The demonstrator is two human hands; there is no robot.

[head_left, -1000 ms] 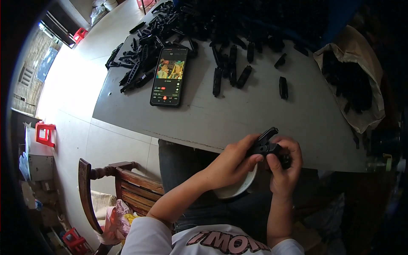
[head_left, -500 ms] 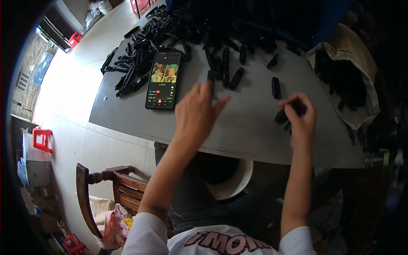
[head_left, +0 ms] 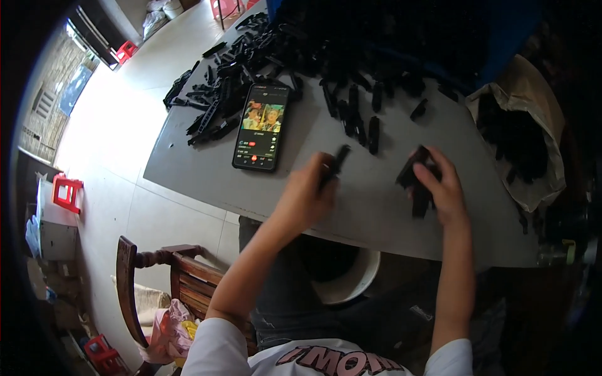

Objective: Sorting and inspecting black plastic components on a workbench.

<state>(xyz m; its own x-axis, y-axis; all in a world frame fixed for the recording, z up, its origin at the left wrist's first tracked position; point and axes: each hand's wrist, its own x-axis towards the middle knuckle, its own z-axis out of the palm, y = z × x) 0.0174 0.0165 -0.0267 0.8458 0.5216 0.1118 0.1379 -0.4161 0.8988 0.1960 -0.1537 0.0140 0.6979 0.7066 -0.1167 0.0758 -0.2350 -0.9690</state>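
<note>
Head view: step in hand, as judged, is handling black parts, one hand's load apart from the other's. Left hand point(head_left: 306, 191), slightly blurred, is closed round a slim black part point(head_left: 333, 168) over the table point(head_left: 370, 216); right hand point(head_left: 446, 188) grips dark pieces point(head_left: 412, 168), count unclear, to its right. Next move, judged, calls for a firm fingertip hold and controlled turning of these slim parts.

Containers: tan bag point(head_left: 544, 193), far right, holds black pieces. White tub point(head_left: 374, 269), below the near edge, has dark contents, kind indistinct. Blue container point(head_left: 517, 47), far right: interior too dark to read.
</note>
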